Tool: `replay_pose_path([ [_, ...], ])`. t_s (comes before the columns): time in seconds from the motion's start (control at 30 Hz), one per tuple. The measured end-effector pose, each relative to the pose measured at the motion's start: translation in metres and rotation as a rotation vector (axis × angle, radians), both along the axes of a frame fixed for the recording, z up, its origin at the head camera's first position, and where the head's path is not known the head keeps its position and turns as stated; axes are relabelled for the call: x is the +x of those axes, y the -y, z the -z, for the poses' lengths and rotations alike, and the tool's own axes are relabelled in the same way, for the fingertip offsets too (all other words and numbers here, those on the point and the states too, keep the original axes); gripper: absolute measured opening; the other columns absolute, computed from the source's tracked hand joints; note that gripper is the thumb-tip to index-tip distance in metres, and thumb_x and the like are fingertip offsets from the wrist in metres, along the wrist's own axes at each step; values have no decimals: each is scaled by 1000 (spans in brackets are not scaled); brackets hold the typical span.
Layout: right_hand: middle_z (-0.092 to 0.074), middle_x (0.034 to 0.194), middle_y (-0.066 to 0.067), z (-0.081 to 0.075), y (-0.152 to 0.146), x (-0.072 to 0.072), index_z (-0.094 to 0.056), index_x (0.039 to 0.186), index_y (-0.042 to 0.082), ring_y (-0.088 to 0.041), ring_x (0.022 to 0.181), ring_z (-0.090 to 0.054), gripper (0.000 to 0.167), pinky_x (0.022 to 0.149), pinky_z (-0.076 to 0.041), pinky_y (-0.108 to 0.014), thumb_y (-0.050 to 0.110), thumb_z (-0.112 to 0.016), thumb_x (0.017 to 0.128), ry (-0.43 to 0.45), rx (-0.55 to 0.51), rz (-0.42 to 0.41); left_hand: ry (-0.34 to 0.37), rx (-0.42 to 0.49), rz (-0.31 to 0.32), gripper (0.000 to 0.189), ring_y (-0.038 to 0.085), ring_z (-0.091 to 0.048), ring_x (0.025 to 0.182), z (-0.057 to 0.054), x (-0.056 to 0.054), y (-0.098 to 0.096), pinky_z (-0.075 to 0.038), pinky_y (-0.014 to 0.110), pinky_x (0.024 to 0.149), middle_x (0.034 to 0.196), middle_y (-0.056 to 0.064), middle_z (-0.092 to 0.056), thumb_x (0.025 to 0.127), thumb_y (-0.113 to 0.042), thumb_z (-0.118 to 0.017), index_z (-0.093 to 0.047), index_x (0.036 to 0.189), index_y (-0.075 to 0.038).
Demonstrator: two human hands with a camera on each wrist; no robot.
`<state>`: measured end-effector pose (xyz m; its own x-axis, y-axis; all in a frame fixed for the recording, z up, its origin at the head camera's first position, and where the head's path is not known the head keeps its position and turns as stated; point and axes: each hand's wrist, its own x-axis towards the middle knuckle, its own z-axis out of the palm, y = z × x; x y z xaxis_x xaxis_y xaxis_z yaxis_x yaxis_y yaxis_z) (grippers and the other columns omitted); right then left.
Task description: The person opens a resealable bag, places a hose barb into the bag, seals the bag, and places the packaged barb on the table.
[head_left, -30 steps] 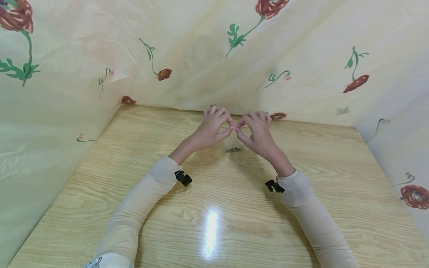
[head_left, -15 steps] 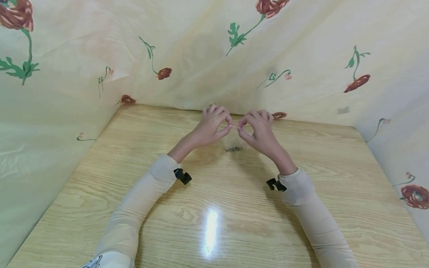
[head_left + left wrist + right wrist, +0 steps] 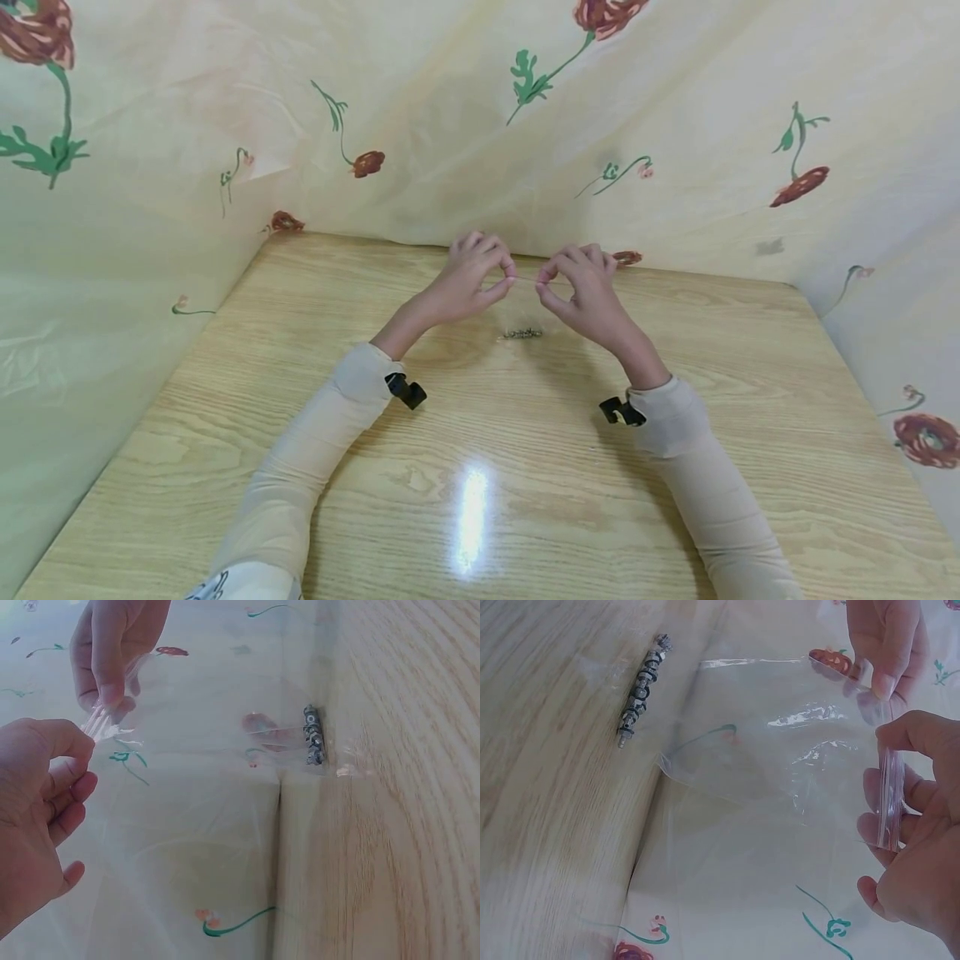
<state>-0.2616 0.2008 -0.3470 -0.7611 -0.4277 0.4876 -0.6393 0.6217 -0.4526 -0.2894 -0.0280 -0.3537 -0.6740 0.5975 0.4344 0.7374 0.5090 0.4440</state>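
A clear zip-lock bag (image 3: pixel 757 697) hangs between my two hands over the far part of the table. Along its bottom lies a row of small silver and black metal parts (image 3: pixel 522 333), possibly screws and nuts. My left hand (image 3: pixel 467 289) pinches the top edge between thumb and forefinger. A short way to the right, my right hand (image 3: pixel 588 296) pinches the same edge likewise. The right wrist view shows the ribbed zip strip (image 3: pixel 890 802) running past the right fingers. Between the hands, the strip stretches as a thin line in the head view.
The wood-grain table (image 3: pixel 360 492) spreads beneath both arms, with a bright light reflection near its front. A cream sheet printed with flowers (image 3: pixel 435 125) rises at the back and both sides, close behind the hands. Black wrist mounts (image 3: pixel 406 390) sit at both cuffs.
My hands have drawn slightly apart, left hand to the left and right hand to the right, so more of the bag's edge shows between the fingertips. The metal parts stay almost in place.
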Motion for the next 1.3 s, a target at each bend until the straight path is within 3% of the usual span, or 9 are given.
replay_pose_path([
  [0.23,-62,101,-13,-1,-2,0,-65,90,6,-36,101,-39,5,98,-15,-61,4,-70,91,3,1,1,13,-1,-4,8,32,-42,121,1,-2,2,-24,56,109,118,9,-59,101,-17,-62,-63,102,-9],
  [1.3,-61,100,-12,-2,-19,-7,-64,90,4,-33,101,-37,6,97,-12,-60,7,-68,94,62,5,3,32,62,13,4,32,-44,114,2,-10,11,-24,57,108,113,11,-60,98,-10,-63,-62,99,-7],
])
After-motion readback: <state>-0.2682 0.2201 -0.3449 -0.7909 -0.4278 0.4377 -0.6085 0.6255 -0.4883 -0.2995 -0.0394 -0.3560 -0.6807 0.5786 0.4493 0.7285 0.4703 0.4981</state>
